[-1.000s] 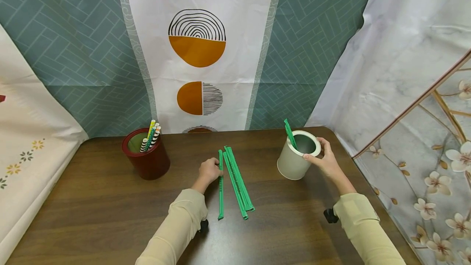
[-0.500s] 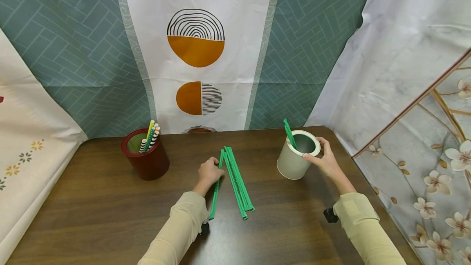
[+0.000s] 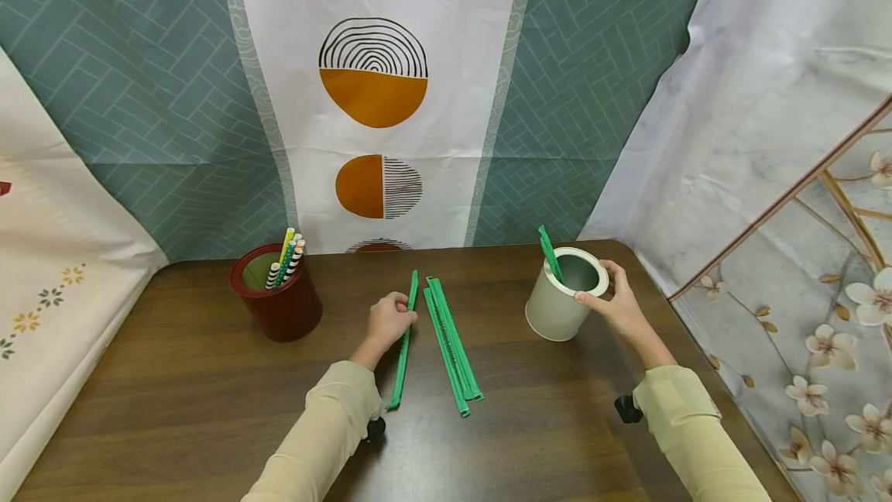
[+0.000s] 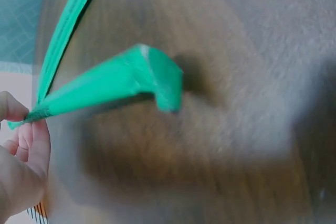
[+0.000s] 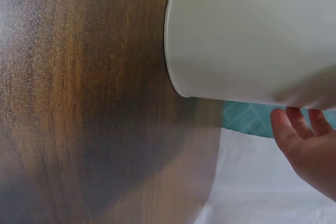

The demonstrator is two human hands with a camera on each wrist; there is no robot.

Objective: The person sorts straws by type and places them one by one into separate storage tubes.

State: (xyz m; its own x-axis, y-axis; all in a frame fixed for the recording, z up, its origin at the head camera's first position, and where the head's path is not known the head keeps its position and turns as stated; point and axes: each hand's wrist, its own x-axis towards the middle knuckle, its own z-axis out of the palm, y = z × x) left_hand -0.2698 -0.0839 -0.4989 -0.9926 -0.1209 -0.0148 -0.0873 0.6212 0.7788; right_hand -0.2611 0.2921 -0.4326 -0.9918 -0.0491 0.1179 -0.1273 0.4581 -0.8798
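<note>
My left hand [image 3: 388, 320] pinches a long green wrapped straw [image 3: 402, 366] between thumb and fingers. In the left wrist view the straw's near end [image 4: 115, 82] is bent over and raised off the table, casting a shadow. Just right of that hand, several more green wrapped straws [image 3: 451, 351] lie side by side on the table. My right hand [image 3: 619, 304] grips the rim of an upright white canister [image 3: 554, 310], thumb at the front and fingers round the outer side. One green wrapped straw [image 3: 549, 254] leans inside the canister, its top sticking out.
At the back left stands a dark red cup [image 3: 286, 312] with several patterned paper straws [image 3: 291, 258] in it. The brown wooden table [image 3: 209, 409] ends at a hanging patterned cloth [image 3: 376, 208] behind, and cloths hang at both sides too.
The left hand has shifted slightly left with its straw, which has separated from the pile and slanted, lower end to the left. The right hand and canister stay put.
</note>
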